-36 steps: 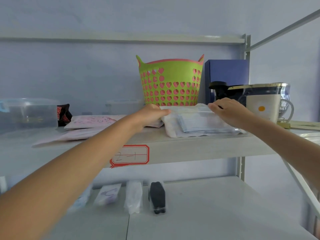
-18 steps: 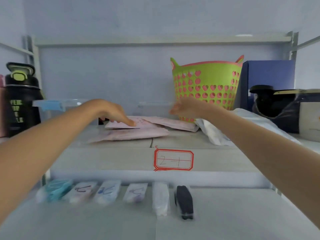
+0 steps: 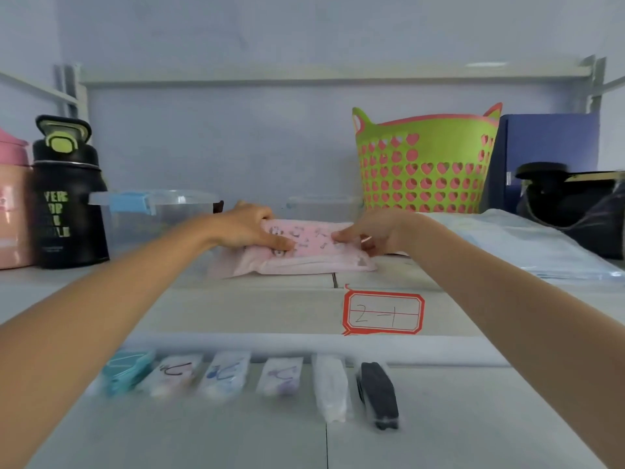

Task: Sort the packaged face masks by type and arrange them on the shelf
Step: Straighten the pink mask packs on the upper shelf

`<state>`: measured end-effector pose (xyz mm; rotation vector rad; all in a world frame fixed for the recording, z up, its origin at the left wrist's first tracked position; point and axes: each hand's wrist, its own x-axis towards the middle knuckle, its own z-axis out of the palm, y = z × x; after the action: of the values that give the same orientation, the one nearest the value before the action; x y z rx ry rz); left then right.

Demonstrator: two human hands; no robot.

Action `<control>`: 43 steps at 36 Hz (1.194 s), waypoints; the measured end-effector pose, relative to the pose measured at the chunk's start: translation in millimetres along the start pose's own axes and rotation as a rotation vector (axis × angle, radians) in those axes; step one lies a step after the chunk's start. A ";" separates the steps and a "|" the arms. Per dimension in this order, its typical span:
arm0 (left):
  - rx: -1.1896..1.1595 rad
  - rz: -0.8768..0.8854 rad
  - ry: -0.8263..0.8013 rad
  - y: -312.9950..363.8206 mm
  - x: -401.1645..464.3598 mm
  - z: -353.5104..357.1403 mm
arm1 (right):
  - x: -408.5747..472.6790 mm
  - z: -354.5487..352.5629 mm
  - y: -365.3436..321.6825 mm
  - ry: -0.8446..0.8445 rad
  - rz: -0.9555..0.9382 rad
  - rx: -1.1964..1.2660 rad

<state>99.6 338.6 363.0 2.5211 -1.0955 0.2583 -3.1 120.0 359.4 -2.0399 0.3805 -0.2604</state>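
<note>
A stack of pink patterned mask packs (image 3: 306, 250) lies in the middle of the upper shelf (image 3: 270, 309). My left hand (image 3: 250, 228) grips the stack's left end and my right hand (image 3: 375, 231) pinches its right end. A pile of pale blue mask packs (image 3: 527, 245) lies flat to the right. On the lower shelf (image 3: 439, 418) a row of single packs lies side by side: a teal one (image 3: 126, 370), three white patterned ones (image 3: 223, 375), a plain white one (image 3: 331, 387) and a black one (image 3: 377, 394).
A green heart-pattern basket (image 3: 422, 160) stands behind the stack, with a blue box (image 3: 544, 147) and a dark appliance (image 3: 575, 204) at the right. Clear plastic boxes (image 3: 159, 211), a black bottle (image 3: 67, 194) and a pink bottle (image 3: 13, 204) stand at the left. A red label (image 3: 384, 311) marks the shelf edge.
Both hands left the pale pile on the right and moved left to the pink packs. The spread pink packs are now gathered into one stack between my hands.
</note>
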 end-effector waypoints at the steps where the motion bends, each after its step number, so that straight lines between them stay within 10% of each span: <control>1: 0.009 0.027 0.070 -1.8 0.0 -0.4 | 0.3 -1.0 -1.1 -0.007 -0.009 0.089; 7: -0.349 -0.046 0.535 -5.4 8.5 -13.5 | 2.9 -13.7 -18.6 0.152 -0.188 0.326; 13: -1.113 -0.250 0.277 -8.6 15.3 -22.6 | 14.5 -12.8 -24.1 0.246 -0.291 0.479; 18: -0.936 -0.164 0.686 -4.9 30.3 -6.3 | 30.5 -4.3 -17.6 0.283 -0.352 0.292; 26: -0.477 -0.078 1.022 -9.8 36.1 -3.0 | 62.0 -14.3 3.8 0.128 -0.084 -1.011; 36: -0.371 -0.193 1.005 -9.8 35.7 0.6 | 63.6 -6.1 5.0 0.425 -0.247 -1.076; 43: -0.720 -0.311 0.745 -16.4 48.8 4.2 | 54.9 -6.9 -10.9 0.721 -0.593 -0.714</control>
<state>144.8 314.8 370.1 1.6750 -0.3805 0.5408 47.2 98.8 373.6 -2.6766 0.3103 -1.4130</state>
